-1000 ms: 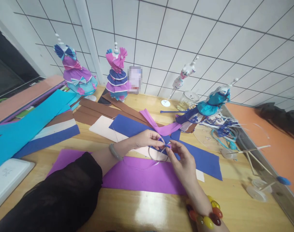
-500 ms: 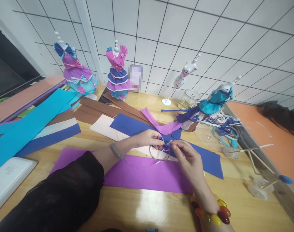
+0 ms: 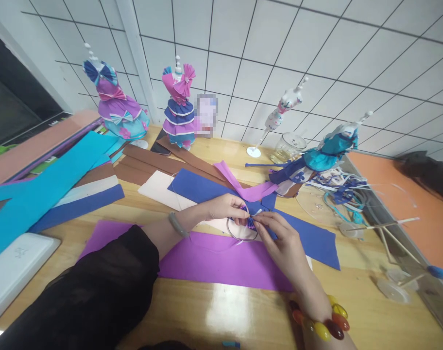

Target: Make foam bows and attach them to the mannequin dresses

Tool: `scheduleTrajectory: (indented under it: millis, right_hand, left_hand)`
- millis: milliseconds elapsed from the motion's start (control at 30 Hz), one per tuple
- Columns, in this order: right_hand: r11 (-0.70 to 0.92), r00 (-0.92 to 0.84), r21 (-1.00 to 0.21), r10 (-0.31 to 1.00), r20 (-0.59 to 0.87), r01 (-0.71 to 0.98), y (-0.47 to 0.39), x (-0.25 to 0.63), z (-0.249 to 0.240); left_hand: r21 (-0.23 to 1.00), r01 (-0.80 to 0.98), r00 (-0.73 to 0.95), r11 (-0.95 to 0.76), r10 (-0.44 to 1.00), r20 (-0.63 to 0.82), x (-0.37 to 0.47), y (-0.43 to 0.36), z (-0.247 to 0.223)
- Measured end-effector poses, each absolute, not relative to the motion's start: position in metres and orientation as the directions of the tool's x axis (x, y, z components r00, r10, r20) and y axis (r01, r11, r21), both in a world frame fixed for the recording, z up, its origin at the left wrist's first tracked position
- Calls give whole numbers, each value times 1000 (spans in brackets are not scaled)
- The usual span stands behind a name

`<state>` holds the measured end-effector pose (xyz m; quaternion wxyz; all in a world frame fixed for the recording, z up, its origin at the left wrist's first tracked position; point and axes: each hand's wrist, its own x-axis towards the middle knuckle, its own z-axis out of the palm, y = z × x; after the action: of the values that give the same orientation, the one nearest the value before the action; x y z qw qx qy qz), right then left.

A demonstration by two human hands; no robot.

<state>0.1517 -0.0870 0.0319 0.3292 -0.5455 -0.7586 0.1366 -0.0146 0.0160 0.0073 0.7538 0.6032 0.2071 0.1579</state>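
Purple and blue in its folds, one pleated piece (image 3: 250,222) was above the far edge of the large purple sheet (image 3: 221,262), between the two hands. It lay just at the fingertips of the left hand (image 3: 227,206), which were clamped on it. The right hand (image 3: 281,236) had its thumb and forefinger together, touching the right side of the piece; what small thing was between them, I cannot tell. One thin ring (image 3: 242,241) was just below the piece, near the same edge of the purple sheet.

Beyond the purple sheet there were four dress forms: two with full dresses (image 3: 121,112) (image 3: 178,114) far to the left, one bare white form (image 3: 276,114) and one leaning form in teal and blue (image 3: 323,155) far to the right. One glass jar (image 3: 287,148) stood beyond the sheet also, and one mauve strip (image 3: 243,189) lay nearer to it, on the blue cloth (image 3: 203,187).

In the earliest frame the pleated piece looked narrow, but now its folds were spread like a small fan. Compared with the frame after that, the right fingertips had come closer to the piece.
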Motion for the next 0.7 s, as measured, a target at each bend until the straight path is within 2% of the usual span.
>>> scheduleTrajectory:
  millis: [500, 700]
  right_hand:
    - [412, -260, -437, 893, 366, 799, -87, 153, 30]
    - [408, -258, -421, 893, 369, 810, -87, 153, 28]
  left_hand:
    - [981, 9, 860, 193, 498, -106, -14, 15, 3]
    - [979, 8, 859, 202, 500, -110, -13, 13, 6]
